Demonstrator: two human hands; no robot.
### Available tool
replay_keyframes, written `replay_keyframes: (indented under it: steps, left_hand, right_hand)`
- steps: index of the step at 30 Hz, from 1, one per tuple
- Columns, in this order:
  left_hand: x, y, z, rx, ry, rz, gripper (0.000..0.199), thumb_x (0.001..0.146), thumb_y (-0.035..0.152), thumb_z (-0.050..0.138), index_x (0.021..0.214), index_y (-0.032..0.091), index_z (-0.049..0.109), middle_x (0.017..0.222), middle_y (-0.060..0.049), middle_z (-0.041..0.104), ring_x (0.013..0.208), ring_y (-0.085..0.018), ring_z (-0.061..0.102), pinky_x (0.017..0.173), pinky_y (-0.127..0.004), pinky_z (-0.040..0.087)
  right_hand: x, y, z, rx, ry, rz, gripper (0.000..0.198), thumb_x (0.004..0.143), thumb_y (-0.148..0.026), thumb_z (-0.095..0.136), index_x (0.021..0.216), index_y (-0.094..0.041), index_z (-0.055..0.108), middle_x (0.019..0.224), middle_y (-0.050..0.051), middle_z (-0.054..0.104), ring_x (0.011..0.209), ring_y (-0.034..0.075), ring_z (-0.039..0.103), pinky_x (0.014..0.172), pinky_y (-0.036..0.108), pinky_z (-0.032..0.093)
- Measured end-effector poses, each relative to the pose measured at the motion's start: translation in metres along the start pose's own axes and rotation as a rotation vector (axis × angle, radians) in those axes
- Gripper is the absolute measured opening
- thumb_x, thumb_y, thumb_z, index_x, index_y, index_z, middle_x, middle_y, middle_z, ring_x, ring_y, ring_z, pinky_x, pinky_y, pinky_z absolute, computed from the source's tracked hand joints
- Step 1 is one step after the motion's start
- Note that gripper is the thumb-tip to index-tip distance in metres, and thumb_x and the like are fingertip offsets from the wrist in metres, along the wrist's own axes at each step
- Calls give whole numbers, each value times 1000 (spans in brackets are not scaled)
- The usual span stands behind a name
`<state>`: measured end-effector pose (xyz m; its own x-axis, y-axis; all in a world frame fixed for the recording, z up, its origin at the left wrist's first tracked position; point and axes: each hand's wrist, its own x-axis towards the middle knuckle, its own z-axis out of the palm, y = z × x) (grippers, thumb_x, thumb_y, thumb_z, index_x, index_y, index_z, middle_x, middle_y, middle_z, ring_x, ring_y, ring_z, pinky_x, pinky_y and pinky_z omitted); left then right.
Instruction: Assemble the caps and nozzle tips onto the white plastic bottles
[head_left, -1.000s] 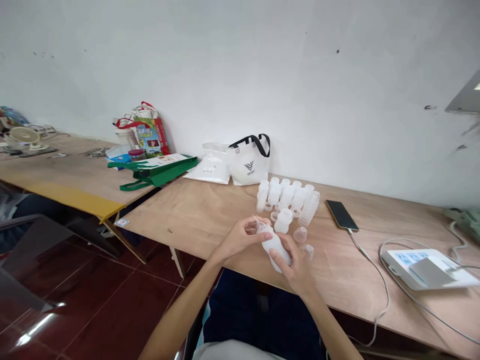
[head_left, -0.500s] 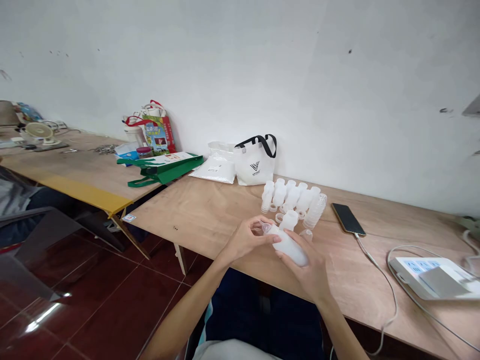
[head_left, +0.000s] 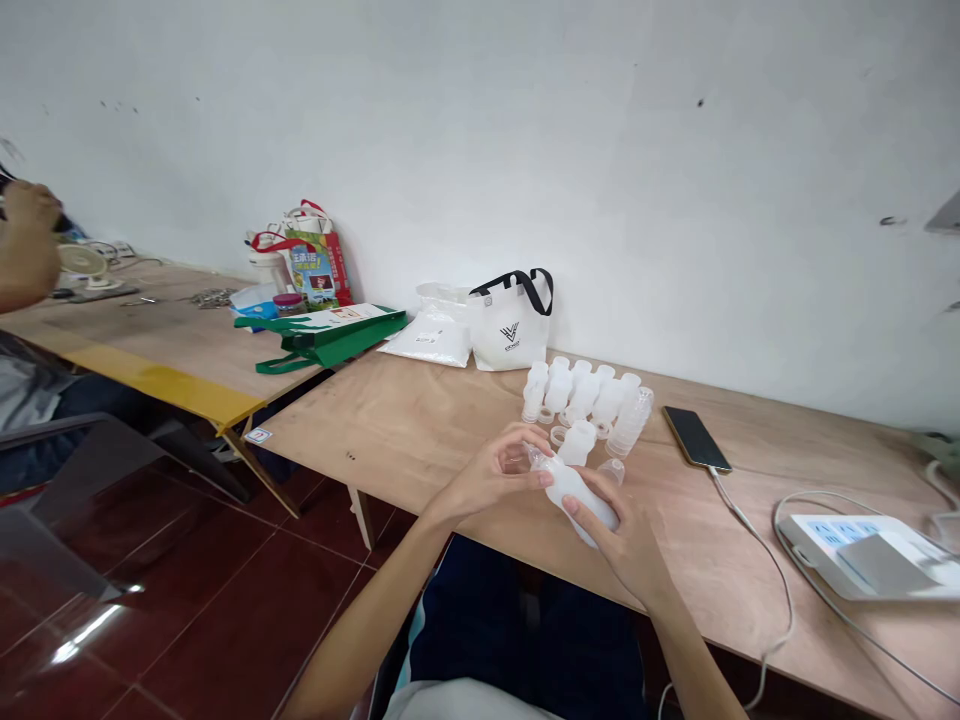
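A translucent white bottle (head_left: 571, 495) lies tilted across my two hands, above the near edge of the table. My right hand (head_left: 621, 525) is wrapped round its body, thumb on top. The fingers of my left hand (head_left: 517, 462) close on the clear cap (head_left: 537, 456) at the bottle's upper end; the fingers partly hide the joint. Just behind stands another white bottle (head_left: 577, 442), with a clear ring (head_left: 559, 435) beside it. A clear domed piece (head_left: 613, 470) lies close to my right fingers.
Several white bottles (head_left: 559, 385) stand in rows behind my hands, beside stacked clear pieces (head_left: 631, 420). A phone (head_left: 696, 438) on a cable and a white device (head_left: 862, 555) lie rightward. Bags (head_left: 514, 325) stand at the wall. A co-worker's arm (head_left: 26, 250) shows at far left.
My left fingers have shifted over the clear cap, and my right thumb now lies over the top of the bottle. A co-worker's arm has come into view at far left.
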<state>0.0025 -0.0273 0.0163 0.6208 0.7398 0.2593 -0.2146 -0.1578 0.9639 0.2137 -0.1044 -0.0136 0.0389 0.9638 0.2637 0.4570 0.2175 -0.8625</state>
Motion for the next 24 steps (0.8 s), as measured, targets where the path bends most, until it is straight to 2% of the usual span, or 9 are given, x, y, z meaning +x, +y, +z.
replay_keyframes:
  steps: [3, 5, 8, 10, 15, 16, 20, 22, 24]
  left_hand:
    - [2, -4, 1, -94, -49, -21, 62, 76, 30, 87, 131, 30, 60, 136, -8, 56, 122, -24, 59, 103, -40, 49]
    - [3, -9, 3, -121, 1, -66, 76, 74, 32, 88, 141, 32, 51, 134, -8, 57, 122, -24, 60, 105, -42, 48]
    - [6, -14, 9, -80, 162, -132, 60, 76, 38, 87, 126, 23, 57, 123, -9, 64, 114, -23, 63, 104, -42, 47]
    - [7, -14, 12, -98, 212, -129, 55, 75, 40, 87, 117, 20, 58, 117, -10, 68, 109, -23, 66, 103, -42, 47]
    - [6, -4, 15, -180, 0, -63, 52, 76, 37, 87, 120, 23, 61, 137, -11, 63, 131, -27, 56, 109, -41, 45]
    - [6, -3, 16, -155, 8, -63, 49, 77, 38, 86, 118, 23, 63, 138, -11, 62, 131, -27, 56, 109, -41, 45]
    - [8, -10, 16, -83, 223, -75, 39, 78, 43, 84, 104, 19, 67, 119, -9, 70, 114, -24, 64, 103, -39, 48]
    - [9, -13, 14, -128, 200, -61, 44, 77, 39, 85, 111, 20, 66, 119, -9, 70, 114, -24, 65, 103, -39, 48]
    - [9, -12, 12, -201, 101, -30, 59, 76, 34, 87, 128, 24, 61, 127, -10, 68, 120, -24, 63, 106, -40, 47]
  right_hand:
    - [1, 0, -1, -69, 26, -31, 42, 92, -57, 63, 121, -26, 71, 110, 6, 78, 99, 28, 73, 79, 36, 59]
    - [0, 1, 1, -119, 60, -49, 42, 93, -56, 62, 122, -27, 70, 110, 6, 78, 96, 28, 74, 78, 36, 59]
    - [0, 2, 4, -204, 132, -95, 42, 92, -56, 63, 124, -30, 67, 119, 5, 76, 99, 28, 74, 83, 39, 59]
    - [0, 3, 6, -232, 176, -117, 42, 92, -56, 64, 125, -30, 66, 123, 5, 75, 102, 28, 74, 86, 40, 59]
    - [1, 1, 4, -213, 185, -140, 41, 94, -57, 60, 123, -28, 66, 116, 7, 77, 102, 29, 75, 82, 39, 60]
    - [0, 1, 4, -221, 185, -140, 42, 94, -57, 60, 123, -28, 66, 115, 6, 77, 100, 29, 75, 81, 39, 60]
    - [-1, 0, 3, -245, 173, -112, 41, 92, -56, 63, 124, -29, 66, 117, 5, 77, 98, 28, 75, 83, 39, 58]
    - [-1, -1, 2, -189, 144, -93, 40, 93, -55, 62, 123, -29, 66, 116, 4, 77, 98, 27, 75, 81, 37, 59]
    - [-2, -3, 1, -121, 111, -74, 40, 95, -55, 60, 123, -28, 67, 113, 4, 78, 96, 26, 75, 76, 34, 59]
